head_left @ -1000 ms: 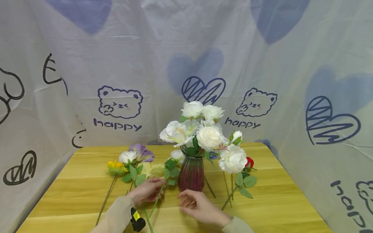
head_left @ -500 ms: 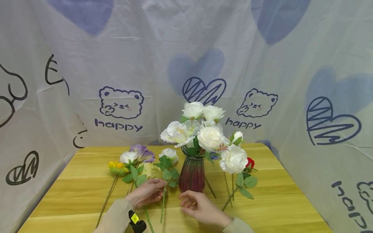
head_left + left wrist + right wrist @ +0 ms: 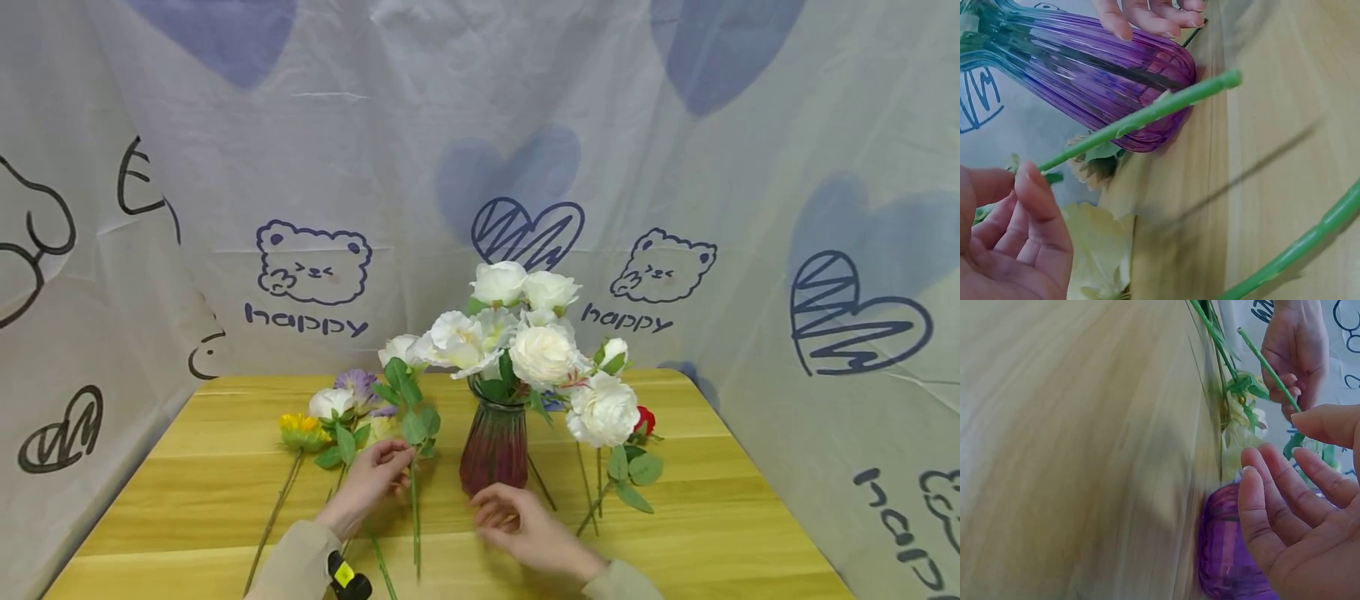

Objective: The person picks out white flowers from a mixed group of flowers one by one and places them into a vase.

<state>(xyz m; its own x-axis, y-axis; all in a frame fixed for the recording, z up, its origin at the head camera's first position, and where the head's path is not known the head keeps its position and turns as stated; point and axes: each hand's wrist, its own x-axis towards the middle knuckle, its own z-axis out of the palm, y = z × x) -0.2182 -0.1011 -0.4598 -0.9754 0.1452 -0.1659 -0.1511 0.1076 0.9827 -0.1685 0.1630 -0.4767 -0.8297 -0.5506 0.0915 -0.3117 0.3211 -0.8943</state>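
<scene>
My left hand (image 3: 372,481) pinches the green stem (image 3: 1141,119) of a white artificial flower (image 3: 402,351) between thumb and fingertips. The stem stands upright in the head view, its leaves (image 3: 412,408) just above my fingers and its lower end free. To its right is a ribbed glass vase (image 3: 493,454), green at the neck and purple below, holding several white flowers (image 3: 542,354). My right hand (image 3: 525,529) is in front of the vase base with relaxed, slightly bent fingers and nothing in them. In the right wrist view its fingers overlap the purple vase base (image 3: 1232,550).
On the wooden table (image 3: 697,517), left of the vase, lie a yellow flower (image 3: 302,432), a white one (image 3: 331,403), a purple one (image 3: 356,385) and a pale yellow one (image 3: 1097,247). A red flower (image 3: 643,419) and loose stems lie right of it. Printed cloth (image 3: 420,108) hangs behind.
My left hand has lifted the white flower off the table, and its stem has swung from slanted to upright. The right hand has shifted slightly right, staying by the vase base.
</scene>
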